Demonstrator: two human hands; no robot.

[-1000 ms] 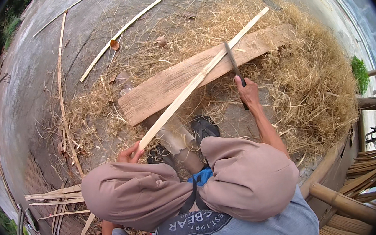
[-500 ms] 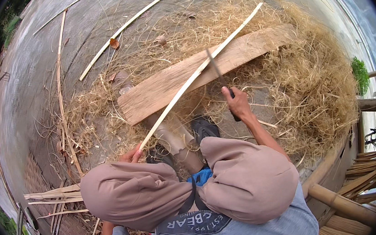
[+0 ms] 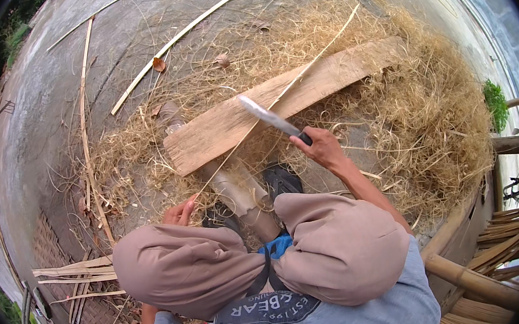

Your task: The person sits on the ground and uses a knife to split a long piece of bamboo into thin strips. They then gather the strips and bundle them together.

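My right hand grips the dark handle of a knife, its long grey blade pointing left and lying against a thin bamboo strip. That strip runs from the far right down to my left hand, which pinches its near end beside my left knee. The strip crosses a long wooden plank lying slantwise on the ground. A short thick log lies under the plank's near end, between my feet. My knees in brown trousers hide the ground just in front of me.
Dry straw-like shavings are heaped around the plank on concrete ground. Long bamboo slats lie at the far left, cut strips at the near left. A bamboo frame with bundled strips stands at my right.
The strip has turned from its flat side to thin edge-on. My right hand moved down and left with the knife, whose blade now lies across the strip nearer to me.
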